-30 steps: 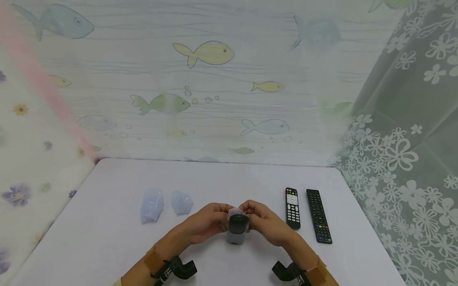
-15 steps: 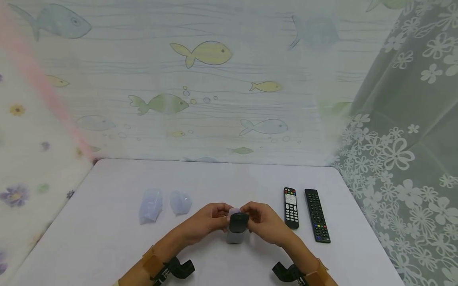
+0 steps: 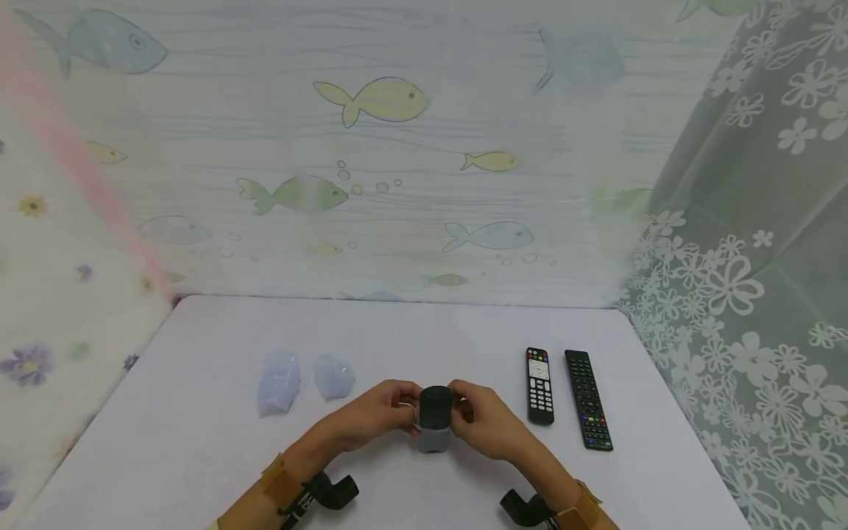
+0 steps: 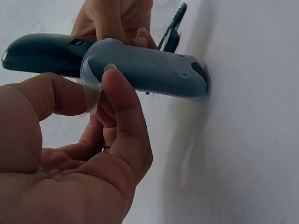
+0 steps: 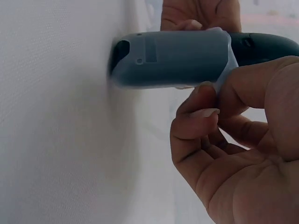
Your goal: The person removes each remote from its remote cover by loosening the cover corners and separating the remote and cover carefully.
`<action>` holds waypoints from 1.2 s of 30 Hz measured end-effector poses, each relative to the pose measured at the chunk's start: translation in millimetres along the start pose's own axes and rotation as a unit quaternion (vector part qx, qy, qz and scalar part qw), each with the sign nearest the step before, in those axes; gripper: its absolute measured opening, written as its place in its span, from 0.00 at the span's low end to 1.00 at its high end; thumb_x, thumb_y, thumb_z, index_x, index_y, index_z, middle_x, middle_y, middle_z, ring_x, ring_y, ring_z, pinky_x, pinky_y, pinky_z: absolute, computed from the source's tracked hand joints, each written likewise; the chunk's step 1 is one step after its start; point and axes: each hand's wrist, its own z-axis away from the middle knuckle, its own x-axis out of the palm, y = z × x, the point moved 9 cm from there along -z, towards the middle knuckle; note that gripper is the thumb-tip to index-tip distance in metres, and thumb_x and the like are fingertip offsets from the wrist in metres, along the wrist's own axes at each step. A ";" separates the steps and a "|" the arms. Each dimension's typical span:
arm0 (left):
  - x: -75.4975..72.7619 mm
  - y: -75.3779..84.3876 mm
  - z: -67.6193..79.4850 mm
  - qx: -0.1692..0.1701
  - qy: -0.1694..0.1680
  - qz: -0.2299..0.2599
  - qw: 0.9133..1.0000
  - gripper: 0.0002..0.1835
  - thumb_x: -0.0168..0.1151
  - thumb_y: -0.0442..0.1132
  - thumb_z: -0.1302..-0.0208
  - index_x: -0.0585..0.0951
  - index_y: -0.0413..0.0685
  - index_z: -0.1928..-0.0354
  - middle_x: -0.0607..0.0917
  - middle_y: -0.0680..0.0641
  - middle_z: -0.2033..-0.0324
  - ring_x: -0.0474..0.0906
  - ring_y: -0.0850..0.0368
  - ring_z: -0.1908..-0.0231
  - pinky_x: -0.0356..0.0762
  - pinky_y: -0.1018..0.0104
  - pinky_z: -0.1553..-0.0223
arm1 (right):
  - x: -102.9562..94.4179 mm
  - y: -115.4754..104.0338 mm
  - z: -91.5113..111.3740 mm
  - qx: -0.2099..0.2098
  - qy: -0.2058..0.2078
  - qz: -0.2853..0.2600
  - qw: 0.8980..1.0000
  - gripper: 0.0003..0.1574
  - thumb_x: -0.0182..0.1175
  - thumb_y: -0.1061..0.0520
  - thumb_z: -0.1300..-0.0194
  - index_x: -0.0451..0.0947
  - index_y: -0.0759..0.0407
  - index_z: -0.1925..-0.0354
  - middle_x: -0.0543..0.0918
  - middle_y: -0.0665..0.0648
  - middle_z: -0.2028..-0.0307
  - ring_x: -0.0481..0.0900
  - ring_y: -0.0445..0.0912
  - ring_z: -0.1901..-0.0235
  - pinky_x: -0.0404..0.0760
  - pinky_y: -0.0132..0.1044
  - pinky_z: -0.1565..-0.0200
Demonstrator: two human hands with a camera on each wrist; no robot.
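A black remote control (image 3: 435, 405) stands upright on the table in the middle of the head view. Its lower part sits inside a translucent sleeve (image 4: 154, 70), while the bare black top sticks out. My left hand (image 3: 379, 417) pinches the sleeve's loose rim between thumb and finger, on the left side. From the right, my right hand (image 3: 489, 422) pinches the rim too, as the right wrist view shows. The sleeve's closed end (image 5: 122, 60), with a dark cutout, touches the tabletop.
Two more black remote controls lie on the right: a shorter one (image 3: 539, 386) and a longer one (image 3: 588, 400). Two pale blue translucent plastic pieces (image 3: 279, 383) lie at the left on the white table (image 3: 199, 442). A fish-patterned curtain (image 3: 397, 184) hangs behind.
The remote's top has shifted slightly left and up and looks straighter. The pale sleeve edge seen behind it earlier is now hidden in the head view. Both hands keep their hold.
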 end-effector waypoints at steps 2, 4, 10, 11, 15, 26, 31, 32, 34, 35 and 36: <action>1.1 -1.1 -0.2 -0.001 0.004 -0.012 1.000 0.17 0.58 0.28 0.30 0.77 0.31 0.41 0.84 0.43 0.51 0.82 0.52 0.53 0.84 0.62 0.52 | 0.8 0.0 -0.3 -0.002 0.000 0.011 1.000 0.16 0.56 0.70 0.28 0.80 0.55 0.48 0.85 0.49 0.59 0.82 0.41 0.67 0.82 0.35 0.65; 1.9 -2.0 -0.3 -0.001 0.011 -0.030 0.999 0.16 0.60 0.28 0.29 0.78 0.32 0.42 0.85 0.44 0.53 0.82 0.53 0.54 0.84 0.62 0.53 | 1.8 0.3 -0.2 -0.003 -0.003 0.019 1.000 0.15 0.57 0.70 0.29 0.81 0.55 0.50 0.86 0.49 0.59 0.83 0.40 0.67 0.82 0.35 0.64; 3.2 -0.4 1.0 -0.002 0.042 -0.103 0.994 0.14 0.61 0.28 0.33 0.80 0.35 0.46 0.85 0.47 0.59 0.81 0.56 0.62 0.81 0.67 0.60 | 2.0 0.4 0.6 -0.004 -0.002 0.049 0.999 0.18 0.59 0.70 0.32 0.82 0.52 0.50 0.85 0.46 0.61 0.80 0.39 0.66 0.81 0.34 0.63; 3.5 -0.3 1.3 -0.005 0.044 -0.108 0.993 0.14 0.61 0.27 0.34 0.81 0.35 0.46 0.85 0.47 0.60 0.81 0.57 0.63 0.80 0.67 0.61 | 2.1 0.4 0.9 -0.004 -0.003 0.055 0.998 0.19 0.59 0.70 0.33 0.82 0.51 0.51 0.84 0.45 0.62 0.78 0.38 0.67 0.79 0.34 0.64; 4.2 -1.9 2.6 -0.024 0.048 -0.116 0.992 0.15 0.61 0.27 0.35 0.81 0.36 0.47 0.84 0.47 0.61 0.79 0.57 0.64 0.78 0.67 0.64 | 4.3 0.7 1.4 -0.004 -0.018 0.062 0.998 0.18 0.60 0.70 0.34 0.81 0.47 0.56 0.79 0.44 0.69 0.75 0.38 0.71 0.76 0.33 0.69; 3.8 -3.5 1.6 -0.038 0.038 -0.130 0.990 0.11 0.60 0.27 0.32 0.82 0.38 0.49 0.83 0.48 0.66 0.76 0.58 0.69 0.74 0.68 0.70 | 8.1 1.9 -1.9 0.010 -0.043 0.069 0.997 0.16 0.60 0.70 0.35 0.79 0.48 0.61 0.82 0.44 0.68 0.77 0.37 0.76 0.78 0.32 0.73; 1.8 -2.3 0.4 -0.033 0.030 -0.144 0.989 0.11 0.60 0.26 0.33 0.82 0.39 0.50 0.83 0.48 0.66 0.76 0.58 0.68 0.75 0.68 0.71 | 9.7 2.0 -4.7 0.014 -0.043 0.077 0.996 0.16 0.60 0.71 0.36 0.78 0.49 0.62 0.80 0.44 0.70 0.74 0.36 0.76 0.74 0.31 0.74; 1.2 -2.7 -0.1 -0.035 0.030 -0.150 0.988 0.11 0.60 0.26 0.33 0.82 0.39 0.50 0.83 0.48 0.65 0.77 0.58 0.68 0.75 0.68 0.70 | 10.2 2.0 -5.1 0.014 -0.043 0.078 0.996 0.17 0.59 0.72 0.37 0.78 0.49 0.63 0.80 0.43 0.71 0.73 0.35 0.77 0.73 0.30 0.74; 0.5 -3.1 -1.4 -0.034 0.029 -0.165 0.985 0.11 0.61 0.27 0.32 0.83 0.40 0.50 0.83 0.48 0.65 0.77 0.57 0.66 0.75 0.68 0.68 | 11.5 2.3 -5.6 0.015 -0.045 0.082 0.996 0.17 0.59 0.72 0.38 0.77 0.49 0.64 0.78 0.43 0.72 0.71 0.35 0.78 0.71 0.30 0.75; 0.1 -3.4 -2.3 -0.033 0.029 -0.172 0.984 0.11 0.62 0.27 0.33 0.83 0.40 0.51 0.84 0.47 0.64 0.77 0.57 0.65 0.75 0.68 0.67 | 11.9 2.4 -5.8 0.016 -0.044 0.084 0.995 0.17 0.59 0.73 0.38 0.76 0.49 0.65 0.78 0.43 0.72 0.71 0.35 0.78 0.70 0.30 0.75; -0.4 -3.2 -3.1 -0.031 0.031 -0.183 0.982 0.11 0.62 0.27 0.33 0.83 0.41 0.51 0.84 0.47 0.64 0.76 0.57 0.64 0.75 0.68 0.65 | 12.1 2.7 -6.0 0.016 -0.043 0.087 0.995 0.18 0.59 0.73 0.38 0.76 0.49 0.65 0.77 0.43 0.73 0.70 0.34 0.78 0.70 0.30 0.75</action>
